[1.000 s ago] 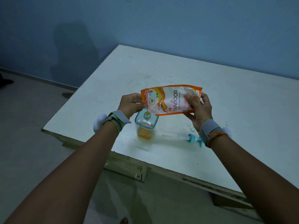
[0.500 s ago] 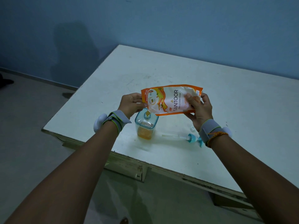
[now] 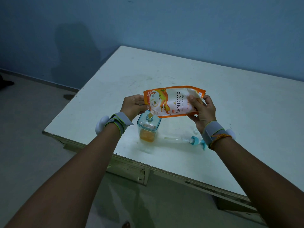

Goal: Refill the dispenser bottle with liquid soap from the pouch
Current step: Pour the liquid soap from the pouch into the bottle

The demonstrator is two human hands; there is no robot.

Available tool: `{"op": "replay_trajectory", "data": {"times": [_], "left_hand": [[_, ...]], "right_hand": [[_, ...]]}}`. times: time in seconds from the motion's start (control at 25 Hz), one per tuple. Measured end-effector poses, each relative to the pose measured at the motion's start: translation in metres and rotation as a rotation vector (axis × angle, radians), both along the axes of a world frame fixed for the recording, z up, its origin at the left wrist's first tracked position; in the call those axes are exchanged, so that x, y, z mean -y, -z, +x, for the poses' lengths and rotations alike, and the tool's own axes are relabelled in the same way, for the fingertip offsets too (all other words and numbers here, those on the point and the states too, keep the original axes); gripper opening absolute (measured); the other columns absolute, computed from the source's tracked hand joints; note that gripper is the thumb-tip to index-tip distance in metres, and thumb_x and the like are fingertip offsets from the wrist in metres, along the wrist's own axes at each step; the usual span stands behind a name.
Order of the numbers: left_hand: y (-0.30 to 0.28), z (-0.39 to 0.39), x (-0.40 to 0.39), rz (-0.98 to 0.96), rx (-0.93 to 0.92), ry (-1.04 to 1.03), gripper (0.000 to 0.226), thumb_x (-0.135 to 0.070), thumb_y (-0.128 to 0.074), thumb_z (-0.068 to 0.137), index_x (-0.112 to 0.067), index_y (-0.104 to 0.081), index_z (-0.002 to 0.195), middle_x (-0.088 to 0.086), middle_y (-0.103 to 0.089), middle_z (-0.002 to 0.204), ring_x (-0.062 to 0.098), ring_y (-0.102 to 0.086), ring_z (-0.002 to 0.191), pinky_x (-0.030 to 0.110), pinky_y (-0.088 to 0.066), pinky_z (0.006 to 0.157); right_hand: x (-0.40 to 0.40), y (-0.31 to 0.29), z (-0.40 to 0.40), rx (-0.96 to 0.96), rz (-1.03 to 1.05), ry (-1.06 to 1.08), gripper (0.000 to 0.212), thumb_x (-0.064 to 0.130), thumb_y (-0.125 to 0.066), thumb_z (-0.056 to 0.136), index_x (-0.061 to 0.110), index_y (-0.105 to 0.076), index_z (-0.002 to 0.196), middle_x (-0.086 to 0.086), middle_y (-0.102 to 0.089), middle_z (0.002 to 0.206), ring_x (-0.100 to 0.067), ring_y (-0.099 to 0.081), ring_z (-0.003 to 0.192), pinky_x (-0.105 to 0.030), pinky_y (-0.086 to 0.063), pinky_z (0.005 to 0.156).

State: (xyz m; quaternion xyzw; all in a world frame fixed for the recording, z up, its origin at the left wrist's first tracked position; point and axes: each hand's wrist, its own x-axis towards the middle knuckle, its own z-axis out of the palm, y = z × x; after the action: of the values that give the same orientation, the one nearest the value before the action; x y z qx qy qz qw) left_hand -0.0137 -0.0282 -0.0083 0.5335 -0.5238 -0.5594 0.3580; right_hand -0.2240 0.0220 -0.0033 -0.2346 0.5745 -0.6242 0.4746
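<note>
A white table [image 3: 238, 102] stood against a blue wall [image 3: 181, 27], its top scuffed with faint grey marks and its near edge worn and chipped. A dark shadow [image 3: 77, 51] fell on the wall to the left. Grey floor [image 3: 24, 129] spread below, with a dark skirting strip along the wall's foot. A small pale object [image 3: 195, 131], perhaps a cap, lay on the table; it was too small to tell.
</note>
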Motion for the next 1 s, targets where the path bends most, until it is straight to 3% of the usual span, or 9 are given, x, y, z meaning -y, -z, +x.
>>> {"op": "replay_trajectory", "data": {"times": [0.16, 0.44, 0.6, 0.76, 0.88, 1.0], "left_hand": [[-0.0006, 0.0003, 0.0000, 0.004, -0.009, 0.003, 0.033, 0.006, -0.063, 0.079, 0.006, -0.060, 0.112, 0.003, -0.064, 0.083, 0.028, -0.059, 0.092, 0.034, -0.052, 0.083], [-0.0006, -0.0010, -0.0007, -0.006, -0.011, -0.007, 0.032, 0.005, -0.063, 0.080, 0.006, -0.060, 0.112, 0.013, -0.063, 0.100, 0.028, -0.060, 0.092, 0.031, -0.051, 0.083], [0.0007, -0.0001, 0.0006, -0.002, -0.007, 0.005, 0.034, 0.008, -0.062, 0.079, 0.009, -0.058, 0.113, 0.005, -0.065, 0.083, 0.026, -0.060, 0.085, 0.030, -0.052, 0.077], [0.0011, 0.0002, 0.0021, -0.006, -0.005, 0.007, 0.033, 0.008, -0.062, 0.079, 0.008, -0.059, 0.112, 0.002, -0.064, 0.081, 0.027, -0.061, 0.086, 0.032, -0.052, 0.080], [0.0006, -0.0001, 0.0013, -0.007, 0.000, 0.014, 0.035, 0.008, -0.062, 0.079, 0.008, -0.058, 0.114, 0.002, -0.064, 0.080, 0.018, -0.062, 0.076, 0.029, -0.052, 0.075], [0.0004, -0.0002, 0.0011, -0.012, -0.003, 0.013, 0.033, 0.008, -0.062, 0.079, 0.008, -0.059, 0.113, 0.002, -0.064, 0.080, 0.025, -0.061, 0.083, 0.031, -0.052, 0.078]], "right_hand": [[-0.0007, -0.0010, 0.0005, 0.003, -0.001, -0.001, 0.021, 0.013, -0.070, 0.084, 0.025, -0.054, 0.080, -0.001, -0.065, 0.089, -0.017, -0.063, 0.079, -0.036, -0.058, 0.067], [-0.0013, -0.0018, 0.0006, 0.008, -0.004, 0.000, 0.021, 0.012, -0.070, 0.083, 0.025, -0.054, 0.080, -0.001, -0.065, 0.089, -0.018, -0.063, 0.081, -0.040, -0.057, 0.072], [-0.0021, -0.0007, 0.0011, 0.015, -0.003, 0.000, 0.021, 0.012, -0.070, 0.083, 0.026, -0.054, 0.081, 0.000, -0.065, 0.089, -0.018, -0.064, 0.082, -0.039, -0.058, 0.072], [-0.0017, -0.0005, -0.0001, 0.015, -0.002, -0.001, 0.021, 0.012, -0.070, 0.083, 0.026, -0.055, 0.083, -0.001, -0.065, 0.092, -0.019, -0.063, 0.084, -0.039, -0.058, 0.071], [-0.0016, -0.0010, 0.0006, 0.015, 0.000, 0.003, 0.021, 0.012, -0.070, 0.083, 0.026, -0.054, 0.083, 0.000, -0.065, 0.091, -0.018, -0.063, 0.083, -0.043, -0.058, 0.075], [-0.0018, -0.0009, 0.0009, 0.014, -0.003, 0.003, 0.021, 0.011, -0.070, 0.084, 0.026, -0.055, 0.081, -0.001, -0.065, 0.090, -0.018, -0.063, 0.083, -0.041, -0.058, 0.073]]}}
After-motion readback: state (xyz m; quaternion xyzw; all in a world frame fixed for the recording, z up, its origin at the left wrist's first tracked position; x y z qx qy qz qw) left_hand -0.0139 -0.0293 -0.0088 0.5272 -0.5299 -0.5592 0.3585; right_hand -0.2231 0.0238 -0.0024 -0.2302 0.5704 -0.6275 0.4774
